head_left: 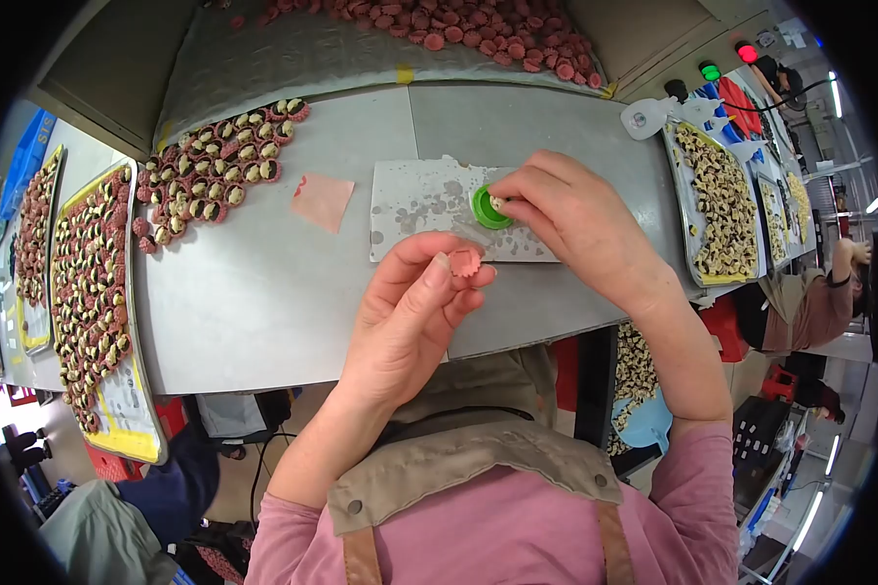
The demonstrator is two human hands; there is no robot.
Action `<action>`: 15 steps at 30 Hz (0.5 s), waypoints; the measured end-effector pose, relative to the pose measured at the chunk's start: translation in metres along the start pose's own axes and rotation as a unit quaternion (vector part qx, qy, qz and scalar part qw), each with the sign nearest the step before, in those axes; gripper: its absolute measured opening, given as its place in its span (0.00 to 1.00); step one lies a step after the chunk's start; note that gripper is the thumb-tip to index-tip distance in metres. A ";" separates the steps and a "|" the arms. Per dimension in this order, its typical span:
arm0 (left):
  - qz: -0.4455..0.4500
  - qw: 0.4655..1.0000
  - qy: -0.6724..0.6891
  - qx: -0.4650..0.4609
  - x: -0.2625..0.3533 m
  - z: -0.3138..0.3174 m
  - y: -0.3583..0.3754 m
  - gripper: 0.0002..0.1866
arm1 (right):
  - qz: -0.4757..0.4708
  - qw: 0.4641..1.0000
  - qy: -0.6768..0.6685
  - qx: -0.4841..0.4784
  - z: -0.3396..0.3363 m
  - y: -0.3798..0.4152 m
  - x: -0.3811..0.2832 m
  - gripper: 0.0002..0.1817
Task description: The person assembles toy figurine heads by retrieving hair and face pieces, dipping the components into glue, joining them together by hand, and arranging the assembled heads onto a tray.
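Between the thumb and fingers of my left hand is a small pink fluted cup, held above the front edge of the white board. My right hand pinches a small cream-coloured piece at the right rim of a round green dish. The dish rests on the spotted white board. A square of pink paper lies left of the board. Farther left on the table, many pink cups with cream and dark pieces stand grouped together.
Loose pink cups are heaped at the back. Filled cups cover a left tray. Cream and dark pieces fill a right tray, near a white bottle. Another person is at the far right.
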State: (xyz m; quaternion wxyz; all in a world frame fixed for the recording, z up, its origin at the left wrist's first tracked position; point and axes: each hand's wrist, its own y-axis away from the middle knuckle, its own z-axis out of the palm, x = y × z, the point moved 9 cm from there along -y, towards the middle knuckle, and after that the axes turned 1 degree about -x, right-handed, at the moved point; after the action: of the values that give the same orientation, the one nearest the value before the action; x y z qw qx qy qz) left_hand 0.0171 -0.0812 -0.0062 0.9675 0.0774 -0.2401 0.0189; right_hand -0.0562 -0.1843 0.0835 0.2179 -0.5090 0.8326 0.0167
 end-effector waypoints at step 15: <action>-0.017 1.000 0.005 0.002 -0.002 -0.003 -0.002 0.17 | 0.103 0.932 -0.335 0.090 -0.003 0.026 0.006 0.08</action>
State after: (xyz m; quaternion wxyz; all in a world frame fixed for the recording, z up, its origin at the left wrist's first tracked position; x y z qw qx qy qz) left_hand 0.0167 -0.0831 -0.0100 0.9686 0.0836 -0.2343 0.0036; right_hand -0.0815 -0.1773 0.0793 0.5264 -0.3633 0.7570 0.1339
